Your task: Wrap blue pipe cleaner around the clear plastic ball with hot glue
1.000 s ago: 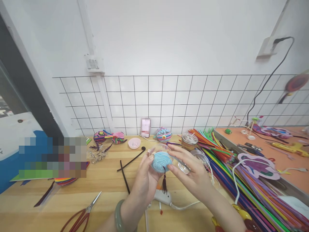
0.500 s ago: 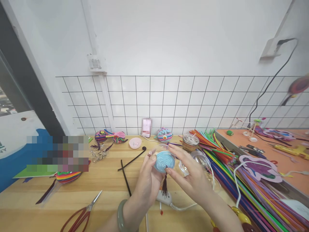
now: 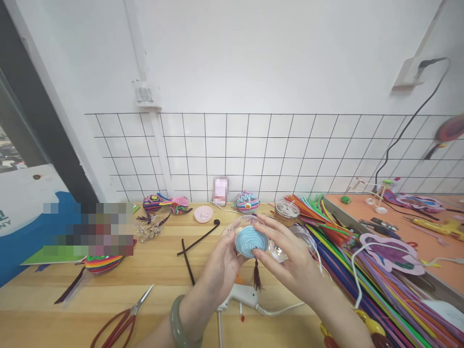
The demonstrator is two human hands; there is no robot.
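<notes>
Wood table (image 3: pixel 108 275) runs left to right, with a wire grid (image 3: pixel 253 154) on the far wall behind it. A big heap of pipe cleaners (image 3: pixel 362 261) fills the right side, laid near-to-far.

The left hand (image 3: pixel 221 263) and right hand (image 3: pixel 290 256) meet at table centre, raised off the top. Both are grasping the ball (image 3: pixel 250 240) between them. Left fingers curl on its left side, with the thumb up by the top left. Right fingers wrap its right side, and the thumb tip sits at the lower edge where the tassel starts. So the ball lies right in the pinch, held from both sides and well clear of the wood. A green bangle (image 3: pixel 177 324) is on the left wrist.

Red scissors (image 3: pixel 123 319) lie near left, blades pointing far-right. The white glue gun (image 3: pixel 241 295) lies on the table just under the hands.

The ball is blue and coiled, its spiral face turned toward the near side. It is roundish, with no clear long axis of its own. A clear shell (image 3: pixel 242 222) shows around its far rim.

A jar (image 3: pixel 286 211) stands far right of the hands, and a pink dish (image 3: pixel 202 213) far left.

The dark red tassel (image 3: pixel 256 276) hangs straight down from the ball's bottom, long axis vertical, its free end just above the glue gun.
</notes>
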